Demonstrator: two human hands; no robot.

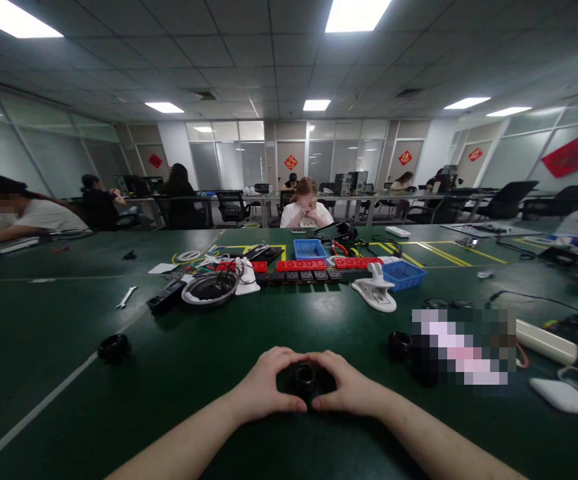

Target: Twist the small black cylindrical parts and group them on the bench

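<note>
A small black ring-shaped piece (305, 379) stands on the green table (209, 427), its round opening showing. My left hand (263, 388) curves round its left side, thumb and fingers apart. Mirroring it, my right hand (353, 388) curves round the right side. The two hands' fingertips meet or nearly meet behind the piece, and the thumb tips come close together in front. Gaps show between the piece and both palms; I cannot tell whether any finger touches it. Similar black pieces lie farther off, a left one (113, 347) and a right one (399, 344).
Ahead lie a wrench (127, 297), a round metal dish (209, 289), red strips (301, 265), a white clamp (375, 291) and blue trays (310, 249). A blurred-out patch (461, 347) and a cream bar (546, 341) are at right. A person (307, 210) sits opposite.
</note>
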